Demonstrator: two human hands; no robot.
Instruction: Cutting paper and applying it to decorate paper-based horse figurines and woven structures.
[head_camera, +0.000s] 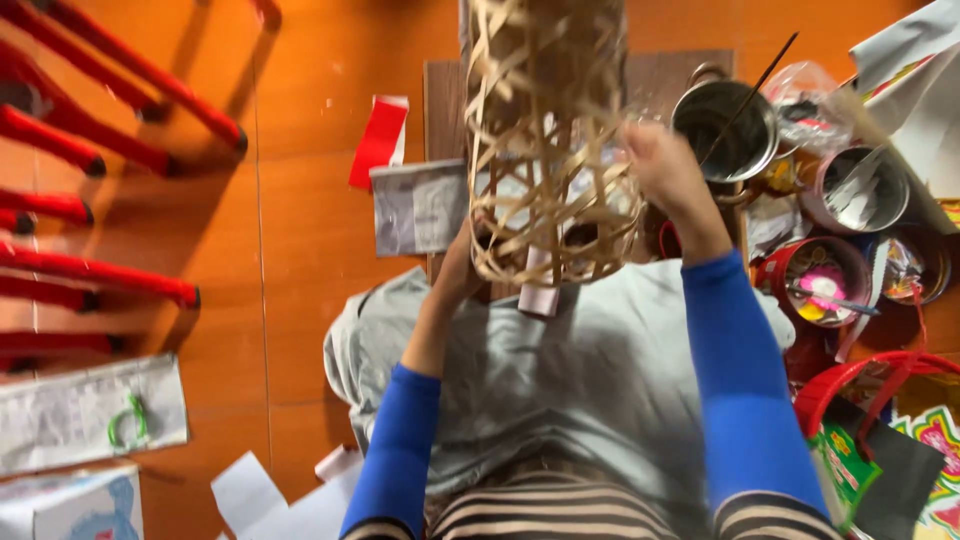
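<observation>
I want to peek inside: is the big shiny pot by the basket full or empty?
Looks mostly empty: the steel pot shows a dark, bare inside with only a thin stick leaning in it. Its very bottom is too shadowed to tell.

The woven frame (545, 150) is showing thin matt bamboo-like strips; the pot (725, 125) is looking like shiny metal; the floor (300, 60) is gleaming smooth.

You see through one head camera, looking steeply down and close, your lap at 6 o'clock, the orange floor (300, 250) at 9.
</observation>
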